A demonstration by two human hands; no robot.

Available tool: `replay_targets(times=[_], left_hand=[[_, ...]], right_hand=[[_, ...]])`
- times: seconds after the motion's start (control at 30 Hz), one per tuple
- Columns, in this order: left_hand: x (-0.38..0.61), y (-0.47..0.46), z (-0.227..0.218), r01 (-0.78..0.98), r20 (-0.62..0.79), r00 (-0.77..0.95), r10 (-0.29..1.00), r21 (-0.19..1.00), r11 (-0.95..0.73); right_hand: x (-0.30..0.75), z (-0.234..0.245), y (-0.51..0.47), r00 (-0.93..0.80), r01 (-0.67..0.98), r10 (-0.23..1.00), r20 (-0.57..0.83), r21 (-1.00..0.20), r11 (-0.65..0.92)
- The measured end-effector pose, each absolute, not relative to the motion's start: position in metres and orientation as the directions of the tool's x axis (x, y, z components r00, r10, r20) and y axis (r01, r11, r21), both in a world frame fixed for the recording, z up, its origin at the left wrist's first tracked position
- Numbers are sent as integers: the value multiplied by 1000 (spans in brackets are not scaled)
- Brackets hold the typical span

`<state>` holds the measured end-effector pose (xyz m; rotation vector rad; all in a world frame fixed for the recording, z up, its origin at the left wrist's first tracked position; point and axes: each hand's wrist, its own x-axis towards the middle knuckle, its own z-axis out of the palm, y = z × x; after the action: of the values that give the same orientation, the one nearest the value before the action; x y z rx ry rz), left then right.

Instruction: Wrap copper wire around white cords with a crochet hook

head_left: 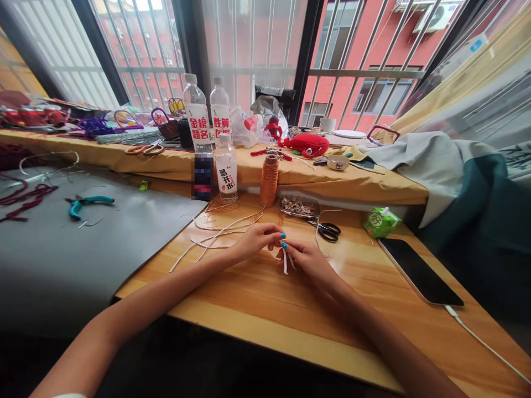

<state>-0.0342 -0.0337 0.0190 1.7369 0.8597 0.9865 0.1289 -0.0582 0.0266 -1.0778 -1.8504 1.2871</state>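
Observation:
My left hand (257,239) and my right hand (306,257) meet over the wooden table (265,309). Both pinch a short white cord (285,262) between their fingertips, and its ends hang down between them. More loose white cords (215,236) trail off to the left of my left hand. A spool of orange thread (269,180) stands behind my hands, with loose orange thread around its foot. Black scissors (327,230) and a small tin of beads (299,207) lie just beyond my right hand.
A phone (418,270) on a white cable lies at the right, with a green carton (380,221) behind it. Water bottles (226,168) stand at the back. Teal pliers (85,202) lie on a grey mat (62,260) at the left. A cluttered yellow-covered ledge (332,179) runs behind.

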Motion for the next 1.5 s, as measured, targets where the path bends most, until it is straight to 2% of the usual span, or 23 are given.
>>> replay_targets(times=[0.4,0.53,0.63,0.73,0.9,1.07,1.13,1.23,1.37,1.5], left_hand=[[-34,-35,26,66,235,360,903,959,-276],[-34,-34,25,71,228,349,909,961,-269],[-35,-34,22,158,250,323,913,937,-312],[-36,-34,20,237,262,300,917,911,-338],[-36,-33,19,267,256,309,916,901,-342],[-34,-35,22,279,247,351,903,893,-352],[-36,-35,24,310,222,397,890,881,-358],[-40,-33,28,406,276,493,825,766,-499],[-46,-29,30,423,443,615,652,512,-747],[-47,-30,28,429,460,632,623,462,-776]], right_hand=[[130,24,-54,-460,110,886,56,-987,119],[130,21,-53,-423,126,902,82,-981,148],[130,22,-54,-416,183,905,89,-967,179],[129,25,-56,-423,222,905,53,-962,160],[129,24,-56,-430,177,902,-21,-982,61],[129,24,-57,-445,190,891,-90,-982,-4],[129,24,-57,-447,154,882,-148,-984,-86],[131,26,-55,-463,87,859,-217,-976,-200],[134,28,-52,-493,85,842,-218,-976,-202],[136,29,-51,-492,166,848,-199,-977,-133]])
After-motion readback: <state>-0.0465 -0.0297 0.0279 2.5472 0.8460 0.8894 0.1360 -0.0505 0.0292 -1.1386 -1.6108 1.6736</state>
